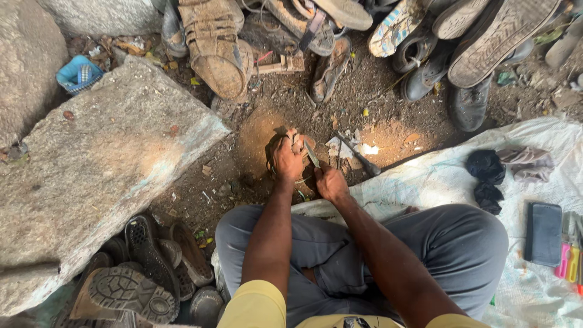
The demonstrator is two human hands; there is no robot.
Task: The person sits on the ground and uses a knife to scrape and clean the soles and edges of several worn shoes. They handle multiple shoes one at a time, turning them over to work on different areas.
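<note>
My left hand (286,159) grips a worn brown sandal (274,147), held upright against the dirt ground between my knees. My right hand (330,182) is closed around a small metal blade tool (311,154), whose tip touches the sandal next to the left fingers. Both forearms reach forward from my crossed legs in grey trousers (449,243). The sandal is mostly hidden by my left hand.
A large flat stone slab (91,170) lies at the left. Worn shoes and sandals pile at the top (218,54) and bottom left (146,273). A white sheet (437,170) at the right carries black cloths (486,165), a dark phone (543,234) and coloured tools (571,261). A hammer (358,157) lies nearby.
</note>
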